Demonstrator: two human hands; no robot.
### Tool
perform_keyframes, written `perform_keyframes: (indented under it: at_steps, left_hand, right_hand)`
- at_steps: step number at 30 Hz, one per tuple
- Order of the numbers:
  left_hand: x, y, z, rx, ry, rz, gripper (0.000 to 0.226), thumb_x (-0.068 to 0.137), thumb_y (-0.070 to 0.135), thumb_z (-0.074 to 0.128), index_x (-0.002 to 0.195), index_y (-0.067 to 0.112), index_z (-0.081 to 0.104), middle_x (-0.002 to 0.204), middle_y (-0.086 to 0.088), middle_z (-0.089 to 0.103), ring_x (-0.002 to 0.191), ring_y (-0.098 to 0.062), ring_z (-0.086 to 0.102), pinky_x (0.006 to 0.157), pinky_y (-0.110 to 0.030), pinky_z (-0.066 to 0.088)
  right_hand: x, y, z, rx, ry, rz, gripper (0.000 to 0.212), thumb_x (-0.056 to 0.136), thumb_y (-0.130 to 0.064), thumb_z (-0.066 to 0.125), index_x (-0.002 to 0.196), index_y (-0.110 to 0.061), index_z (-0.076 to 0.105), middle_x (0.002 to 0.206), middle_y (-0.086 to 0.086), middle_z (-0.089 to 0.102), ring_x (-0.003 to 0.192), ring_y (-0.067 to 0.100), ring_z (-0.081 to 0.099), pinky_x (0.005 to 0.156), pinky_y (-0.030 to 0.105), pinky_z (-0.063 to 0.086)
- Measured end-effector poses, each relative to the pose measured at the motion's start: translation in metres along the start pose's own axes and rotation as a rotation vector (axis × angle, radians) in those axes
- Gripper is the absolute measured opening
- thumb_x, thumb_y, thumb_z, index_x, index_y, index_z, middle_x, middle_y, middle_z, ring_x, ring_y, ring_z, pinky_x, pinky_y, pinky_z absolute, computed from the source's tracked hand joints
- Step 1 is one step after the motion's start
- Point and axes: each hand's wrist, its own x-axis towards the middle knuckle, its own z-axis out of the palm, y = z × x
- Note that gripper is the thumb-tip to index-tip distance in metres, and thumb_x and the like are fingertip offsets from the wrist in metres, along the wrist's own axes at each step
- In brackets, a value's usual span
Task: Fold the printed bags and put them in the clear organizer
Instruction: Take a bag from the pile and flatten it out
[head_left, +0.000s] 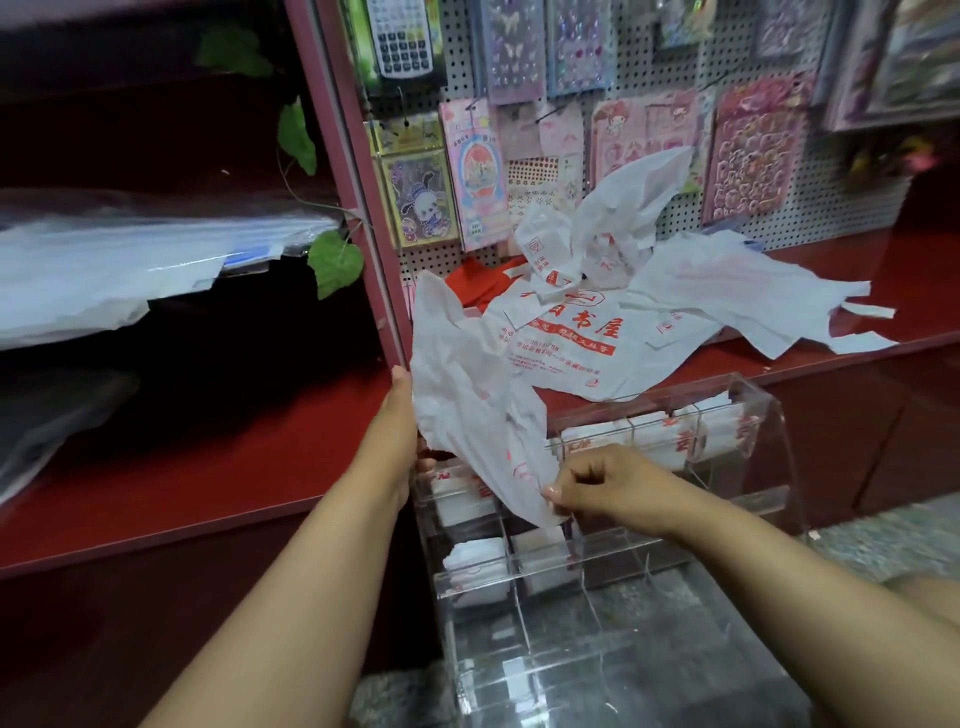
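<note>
I hold a crumpled white bag with red print up in front of the clear organizer. My left hand grips its left edge, fingers hidden behind the plastic. My right hand pinches its lower corner between thumb and fingers. Several folded bags sit in the organizer's compartments. A loose heap of more printed bags lies on the red shelf behind.
The red shelf carries the heap, with a pegboard of sticker sheets behind it. A pink cabinet frame stands left of the bags. Plastic-wrapped stock fills the left shelf. The organizer's lower compartments hold no bags.
</note>
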Motion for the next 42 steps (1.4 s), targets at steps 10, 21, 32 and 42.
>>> perform_keyframes:
  at_steps: [10, 21, 32, 42]
  left_hand:
    - [0.007, -0.005, 0.005, 0.039, -0.069, -0.070, 0.075, 0.099, 0.064, 0.014, 0.130, 0.015, 0.060, 0.104, 0.001, 0.071, 0.101, -0.019, 0.066, 0.074, -0.030, 0.050]
    - [0.024, 0.015, 0.030, -0.084, -0.116, -0.223, 0.084, 0.092, 0.075, 0.015, 0.129, 0.013, 0.058, 0.107, -0.009, 0.068, 0.090, -0.024, 0.067, 0.077, -0.034, 0.051]
    - [0.012, 0.011, 0.008, -0.162, -0.008, 0.033, 0.064, 0.102, 0.055, 0.022, 0.104, 0.008, 0.065, 0.097, 0.002, 0.068, 0.087, -0.014, 0.062, 0.071, -0.031, 0.050]
    - [-0.010, 0.015, -0.013, 0.029, -0.134, -0.026, 0.072, 0.101, 0.059, 0.018, 0.100, 0.010, 0.069, 0.074, -0.004, 0.074, 0.064, -0.017, 0.062, 0.061, -0.028, 0.049]
  right_hand:
    - [0.005, -0.029, -0.003, -0.036, 0.293, -0.195, 0.044, 0.079, -0.064, 0.052, 0.120, -0.051, 0.042, 0.119, -0.010, 0.053, 0.108, 0.004, 0.053, 0.089, 0.023, 0.042]
    - [0.057, -0.042, -0.020, 0.177, 0.222, 0.094, 0.048, 0.096, -0.054, 0.041, 0.116, -0.017, 0.065, 0.096, 0.000, 0.066, 0.087, 0.017, 0.064, 0.078, 0.030, 0.050]
    - [0.041, -0.020, -0.037, 0.181, 0.537, -0.088, 0.010, 0.098, -0.042, 0.045, 0.100, -0.038, 0.053, 0.121, 0.001, 0.054, 0.107, 0.015, 0.056, 0.095, 0.038, 0.046]
    - [0.034, -0.036, -0.010, 0.263, 0.137, -0.012, 0.055, 0.096, -0.058, 0.030, 0.100, -0.027, 0.075, 0.107, -0.009, 0.072, 0.105, 0.010, 0.064, 0.103, 0.035, 0.043]
